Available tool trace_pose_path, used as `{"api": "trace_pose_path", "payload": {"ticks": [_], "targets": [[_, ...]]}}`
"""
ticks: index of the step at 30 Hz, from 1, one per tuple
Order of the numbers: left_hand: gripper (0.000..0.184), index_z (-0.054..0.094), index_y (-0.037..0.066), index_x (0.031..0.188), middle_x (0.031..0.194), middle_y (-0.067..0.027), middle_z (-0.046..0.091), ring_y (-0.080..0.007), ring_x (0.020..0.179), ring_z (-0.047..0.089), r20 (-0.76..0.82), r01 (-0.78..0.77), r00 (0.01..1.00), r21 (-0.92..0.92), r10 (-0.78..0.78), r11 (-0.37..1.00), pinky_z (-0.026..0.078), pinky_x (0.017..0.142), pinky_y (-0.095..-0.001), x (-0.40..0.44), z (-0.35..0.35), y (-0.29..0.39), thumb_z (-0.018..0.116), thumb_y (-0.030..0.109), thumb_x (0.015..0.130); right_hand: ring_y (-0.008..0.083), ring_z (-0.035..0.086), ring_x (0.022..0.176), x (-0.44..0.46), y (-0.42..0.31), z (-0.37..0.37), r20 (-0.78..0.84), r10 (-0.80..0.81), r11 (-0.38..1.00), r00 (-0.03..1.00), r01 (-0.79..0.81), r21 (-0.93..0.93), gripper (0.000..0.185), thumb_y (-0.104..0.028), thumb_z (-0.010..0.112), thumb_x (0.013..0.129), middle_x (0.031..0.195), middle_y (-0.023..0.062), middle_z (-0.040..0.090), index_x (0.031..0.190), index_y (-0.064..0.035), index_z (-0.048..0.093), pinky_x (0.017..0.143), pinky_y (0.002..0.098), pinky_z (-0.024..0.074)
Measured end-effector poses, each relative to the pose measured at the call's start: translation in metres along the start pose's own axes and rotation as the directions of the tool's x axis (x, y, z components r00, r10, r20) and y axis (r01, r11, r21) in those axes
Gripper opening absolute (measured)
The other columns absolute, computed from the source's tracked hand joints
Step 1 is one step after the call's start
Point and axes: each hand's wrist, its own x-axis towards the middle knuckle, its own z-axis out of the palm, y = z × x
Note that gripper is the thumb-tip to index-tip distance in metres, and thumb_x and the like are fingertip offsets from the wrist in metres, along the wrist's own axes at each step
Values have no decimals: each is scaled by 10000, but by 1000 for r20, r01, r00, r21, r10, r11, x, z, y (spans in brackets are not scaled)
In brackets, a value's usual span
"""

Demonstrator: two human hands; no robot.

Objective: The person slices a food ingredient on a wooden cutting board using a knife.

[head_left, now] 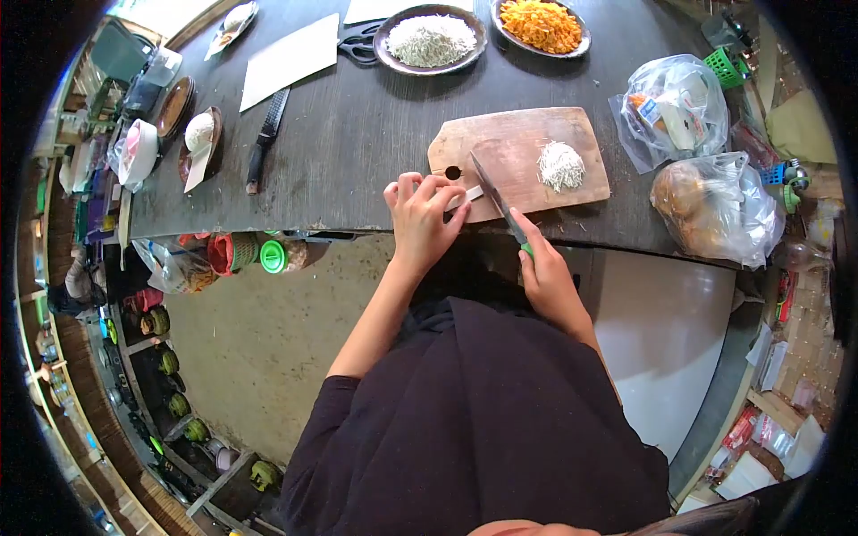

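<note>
My left hand (pixel 423 214) pinches a small white strip (pixel 473 193) at the near left edge of the wooden cutting board (pixel 518 134). In my right hand (pixel 547 271) is a knife (pixel 493 192) with a green-edged handle, its blade lying slantwise over the board just right of the strip. A little heap of thin white shreds (pixel 561 167) sits on the board's right part. What the white strip is made of, I cannot tell.
Plates of white shreds (pixel 432 40) and orange pieces (pixel 542 25) stand at the back. A grater (pixel 266 138) and white sheet (pixel 290 61) lie left. Plastic bags (pixel 677 112) with contents are on the right. A white ball-shaped thing (pixel 199 134) rests on a brown dish.
</note>
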Motion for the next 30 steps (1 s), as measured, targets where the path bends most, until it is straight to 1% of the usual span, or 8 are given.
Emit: {"api": "trace_pose_path", "payload": {"ticks": [10,13,15,19,22,24,28,30], "targets": [[158,744,193,902,995,57,680,-208,1026,514,-14,-11,1000,0,11,1000,313,933,-399,-1,0,-2,790,273,773,491,563,1119,7,-8,7,-12,-29,999,1000,28,-37,565,-32,440,960,1292,304,542,1503,-167,352,945,517,467],[152,744,194,903,995,63,680,-208,1022,511,-7,-5,1000,-13,5,1000,314,932,-399,-1,0,-2,787,268,777,491,573,1096,8,-11,6,14,54,998,998,-53,-44,570,-28,434,959,1270,298,554,1503,-179,354,925,518,476],[147,745,196,906,988,68,679,-209,1019,508,-11,-3,1000,-18,2,1000,314,930,-401,-2,0,-1,785,258,778,492,584,1061,8,-6,10,-5,-13,997,1000,12,-75,564,-33,435,961,1239,298,566,1500,-178,357,901,524,480],[161,745,199,913,997,68,675,-214,1020,506,-25,-2,1000,-7,1,1000,315,928,-402,-3,-1,0,790,260,770,498,584,1050,9,-11,6,-21,35,998,999,-36,-53,565,-38,443,960,1226,297,571,1500,-178,356,891,527,481],[181,745,201,921,1010,57,670,-219,1028,508,-35,23,999,-2,-24,1000,316,931,-407,-6,0,0,798,266,760,500,581,1054,10,-8,5,-62,-28,999,998,26,-37,569,-35,452,956,1223,302,569,1498,-179,357,891,529,481],[199,746,199,923,1021,43,665,-224,1041,510,-37,57,998,-4,-57,998,320,934,-413,-8,0,0,804,282,752,502,575,1078,10,-11,4,-31,22,999,999,-23,-24,574,-26,457,950,1249,304,561,1494,-182,359,899,526,482],[235,743,194,948,1018,30,662,-237,1054,511,-45,86,995,-6,-86,996,323,941,-423,-14,-4,0,808,295,746,502,568,1102,12,-12,8,-24,18,999,1000,-19,-26,589,-24,459,949,1283,302,549,1501,-189,340,906,524,481],[277,717,193,971,1010,39,644,-240,1059,494,-69,101,992,-14,-102,995,315,928,-433,-18,-8,-2,810,279,725,441,501,1266,14,-14,8,5,58,998,998,-58,-8,572,39,462,930,1367,266,523,1482,-70,359,1035,420,415]]}}
